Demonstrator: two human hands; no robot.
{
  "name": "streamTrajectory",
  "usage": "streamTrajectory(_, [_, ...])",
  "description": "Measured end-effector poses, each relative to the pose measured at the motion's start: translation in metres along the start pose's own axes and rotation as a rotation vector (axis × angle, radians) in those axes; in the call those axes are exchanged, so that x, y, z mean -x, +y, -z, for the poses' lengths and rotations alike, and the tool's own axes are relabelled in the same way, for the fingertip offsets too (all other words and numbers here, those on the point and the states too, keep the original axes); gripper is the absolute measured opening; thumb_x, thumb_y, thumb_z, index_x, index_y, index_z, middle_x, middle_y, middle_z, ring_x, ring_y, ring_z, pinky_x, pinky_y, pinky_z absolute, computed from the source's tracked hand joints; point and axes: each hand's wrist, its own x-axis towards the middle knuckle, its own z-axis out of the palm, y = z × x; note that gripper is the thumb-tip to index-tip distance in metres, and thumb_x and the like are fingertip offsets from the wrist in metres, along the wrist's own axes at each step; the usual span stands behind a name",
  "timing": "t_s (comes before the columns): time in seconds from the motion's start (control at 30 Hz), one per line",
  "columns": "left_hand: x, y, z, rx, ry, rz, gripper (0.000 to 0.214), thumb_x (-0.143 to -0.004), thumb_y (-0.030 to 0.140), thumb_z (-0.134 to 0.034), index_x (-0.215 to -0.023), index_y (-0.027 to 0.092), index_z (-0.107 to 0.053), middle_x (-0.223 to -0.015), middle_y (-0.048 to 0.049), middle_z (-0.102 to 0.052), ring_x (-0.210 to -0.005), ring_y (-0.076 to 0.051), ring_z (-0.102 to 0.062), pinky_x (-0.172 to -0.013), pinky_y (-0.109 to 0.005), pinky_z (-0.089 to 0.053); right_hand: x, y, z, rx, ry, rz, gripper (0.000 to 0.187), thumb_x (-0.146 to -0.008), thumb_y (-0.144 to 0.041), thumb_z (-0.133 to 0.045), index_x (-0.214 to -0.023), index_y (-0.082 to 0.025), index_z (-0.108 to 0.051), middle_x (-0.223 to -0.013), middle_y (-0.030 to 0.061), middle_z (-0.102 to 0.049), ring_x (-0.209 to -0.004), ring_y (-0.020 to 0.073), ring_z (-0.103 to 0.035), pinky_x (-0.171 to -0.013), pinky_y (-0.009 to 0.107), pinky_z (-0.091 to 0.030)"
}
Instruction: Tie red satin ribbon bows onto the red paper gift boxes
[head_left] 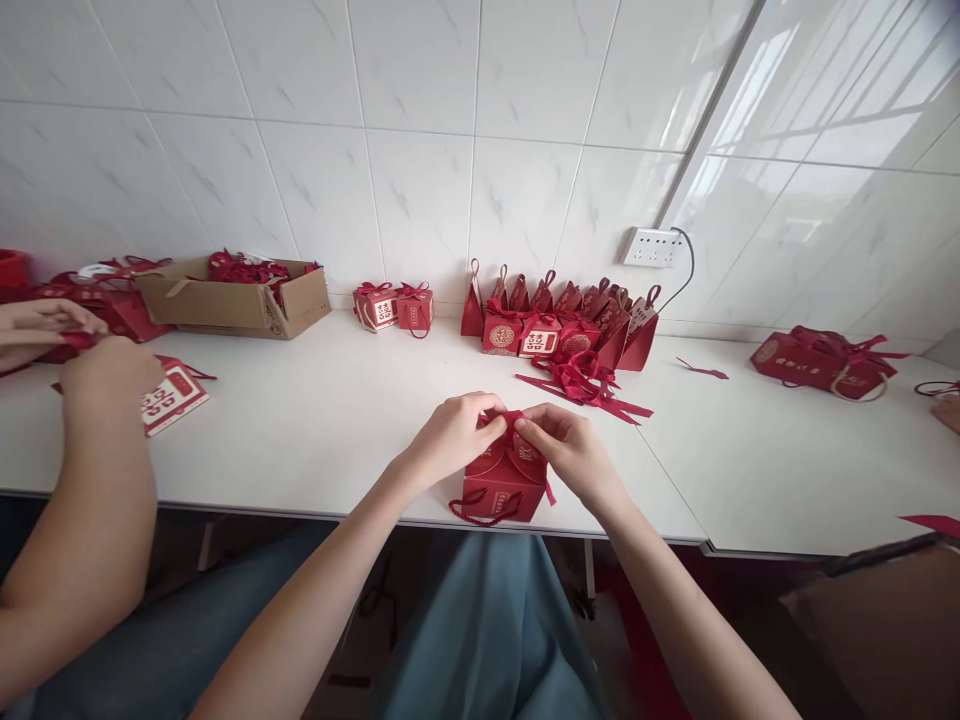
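A red gift box (504,495) with gold lettering stands near the table's front edge, a dark red cord handle (480,515) hanging at its front. Over its top, my left hand (461,428) pinches a dark red ribbon (513,418) from the left. My right hand (564,440) grips the same ribbon from the right, thumb and fingertips pressed together. Both hands almost meet above the box's folded flaps. One ribbon end shows at the box's right side. Behind my hands lies a loose pile of red ribbons (581,380).
Finished-looking red boxes (540,335) and tall pointed ones (636,335) line the wall, with two small boxes (394,308) further left. A cardboard box (240,305) holds ribbons. At left, a co-worker's hands (105,365) work by another box (174,395). More red boxes (821,365) sit right.
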Motion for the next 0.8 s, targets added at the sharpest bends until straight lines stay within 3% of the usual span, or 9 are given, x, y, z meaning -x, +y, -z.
streamTrajectory(0.2, [0.002, -0.004, 0.000, 0.056, 0.077, -0.008, 0.017, -0.082, 0.024, -0.046, -0.081, 0.019, -0.062, -0.085, -0.0011, -0.066, -0.075, -0.014, -0.060, -0.066, -0.024, -0.044, 0.005, -0.004, 0.001, 0.136, -0.035, -0.054, 0.027, -0.074, -0.043, -0.057, -0.074, -0.016, -0.063, -0.064, 0.0011, -0.063, -0.056, 0.0120, -0.054, -0.051, 0.023, -0.039])
streamTrajectory(0.5, [0.004, -0.008, -0.004, 0.141, 0.084, 0.046, 0.016, -0.083, 0.025, -0.046, -0.084, 0.019, -0.061, -0.084, -0.0001, -0.068, -0.072, -0.014, -0.061, -0.068, -0.025, -0.045, 0.000, 0.004, -0.008, 0.382, 0.084, 0.004, 0.019, -0.077, -0.036, -0.057, -0.075, -0.018, -0.063, -0.068, 0.0022, -0.067, -0.063, 0.0160, -0.059, -0.057, 0.026, -0.042])
streamTrajectory(0.7, [0.006, -0.011, -0.002, 0.190, 0.046, 0.039, 0.018, -0.083, 0.027, -0.045, -0.084, 0.018, -0.061, -0.084, -0.0010, -0.067, -0.075, -0.015, -0.061, -0.068, -0.026, -0.046, -0.005, 0.009, -0.010, 0.420, 0.090, 0.097, 0.014, -0.076, -0.031, -0.055, -0.075, -0.020, -0.063, -0.073, 0.0025, -0.067, -0.066, 0.0160, -0.059, -0.062, 0.027, -0.044])
streamTrajectory(0.8, [0.007, -0.011, 0.003, 0.248, -0.042, 0.003, 0.016, -0.080, 0.025, -0.049, -0.089, 0.019, -0.061, -0.092, -0.0020, -0.067, -0.084, -0.016, -0.062, -0.072, -0.025, -0.047, -0.005, 0.012, -0.010, 0.406, 0.091, 0.104, 0.015, -0.076, -0.031, -0.053, -0.074, -0.019, -0.062, -0.071, 0.0024, -0.066, -0.064, 0.0158, -0.058, -0.061, 0.027, -0.043])
